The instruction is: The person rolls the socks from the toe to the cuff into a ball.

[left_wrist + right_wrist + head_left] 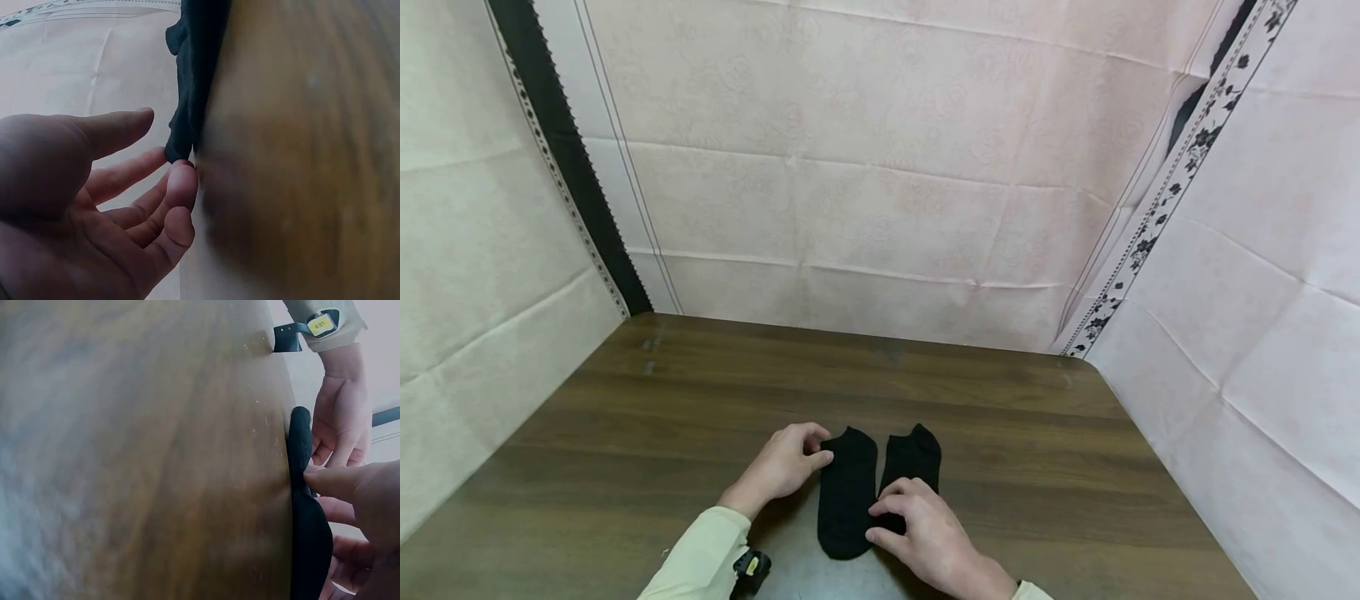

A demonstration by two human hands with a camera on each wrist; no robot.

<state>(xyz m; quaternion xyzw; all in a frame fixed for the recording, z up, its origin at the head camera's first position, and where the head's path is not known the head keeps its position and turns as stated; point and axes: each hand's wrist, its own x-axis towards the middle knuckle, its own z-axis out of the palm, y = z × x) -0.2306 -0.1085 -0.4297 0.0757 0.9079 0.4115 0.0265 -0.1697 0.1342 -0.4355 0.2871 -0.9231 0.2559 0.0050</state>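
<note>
Two black ankle socks lie flat side by side: a left sock and a right sock. My left hand is at the upper left edge of the left sock. In the left wrist view its thumb stands apart from the fingers, and fingertips touch the edge of the black fabric. My right hand lies over the lower part of the right sock, hiding its toe. In the right wrist view the right thumb touches the black fabric, with loosely bent fingers beside it.
The socks lie on a brown wooden table. Pale patterned cloth hangs behind the table, with more cloth along the left and right sides. A black strap with a yellow label is on the left wrist.
</note>
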